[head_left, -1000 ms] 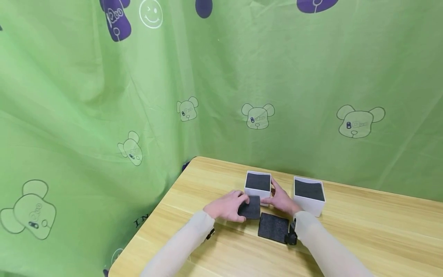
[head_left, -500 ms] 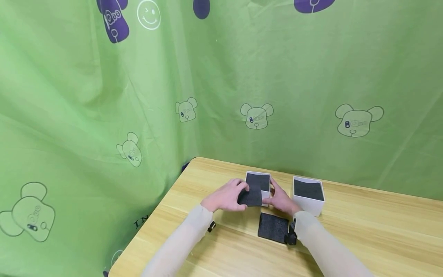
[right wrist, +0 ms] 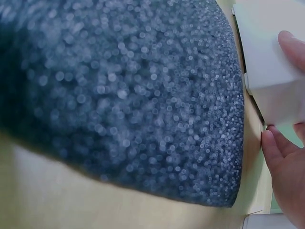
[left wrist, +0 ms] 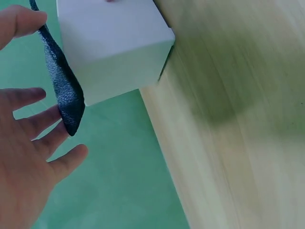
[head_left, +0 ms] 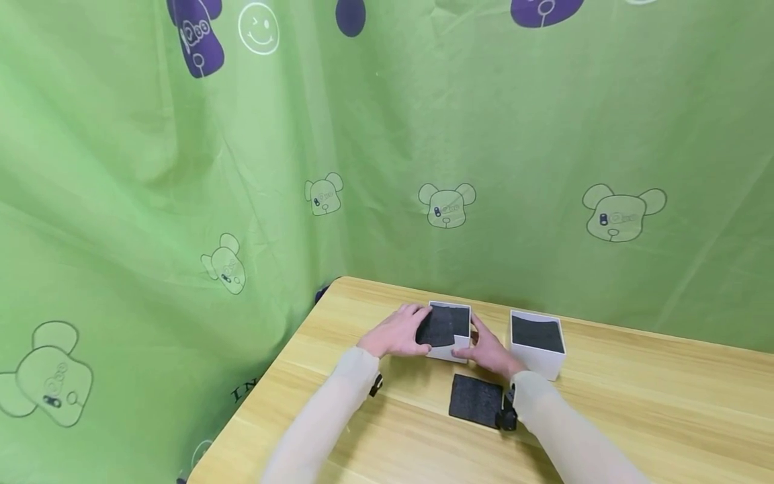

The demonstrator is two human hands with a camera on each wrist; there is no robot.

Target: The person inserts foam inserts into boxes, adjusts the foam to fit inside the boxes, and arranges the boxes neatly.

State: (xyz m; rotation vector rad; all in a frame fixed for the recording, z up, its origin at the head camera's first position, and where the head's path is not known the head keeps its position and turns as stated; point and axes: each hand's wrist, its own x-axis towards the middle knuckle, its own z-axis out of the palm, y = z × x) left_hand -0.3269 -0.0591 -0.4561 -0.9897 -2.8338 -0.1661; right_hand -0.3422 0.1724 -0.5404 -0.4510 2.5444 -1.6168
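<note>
A thin square black foam pad (head_left: 437, 327) is held by its edges in my left hand (head_left: 399, 331), thumb at one edge and fingers at the other. It overlaps the open top of the left white box (head_left: 447, 353); in the left wrist view the pad (left wrist: 64, 88) is tilted beside the box's wall. More black foam (head_left: 461, 316) shows inside that box. My right hand (head_left: 492, 351) grips the same box at its right side, thumb on the front face. Under my right wrist, a second black foam pad (head_left: 475, 401) lies on the table, filling much of the right wrist view.
Another white box (head_left: 544, 363), with black foam (head_left: 536, 333) inside its rim, stands to the right of my right hand. Both boxes are near the back edge of the wooden table (head_left: 653, 403). A green printed curtain (head_left: 375, 134) hangs behind and to the left.
My left hand has lifted the foam pad from in front of the left box and brought it up and back over the box's opening. The right hand keeps its hold on the box.
</note>
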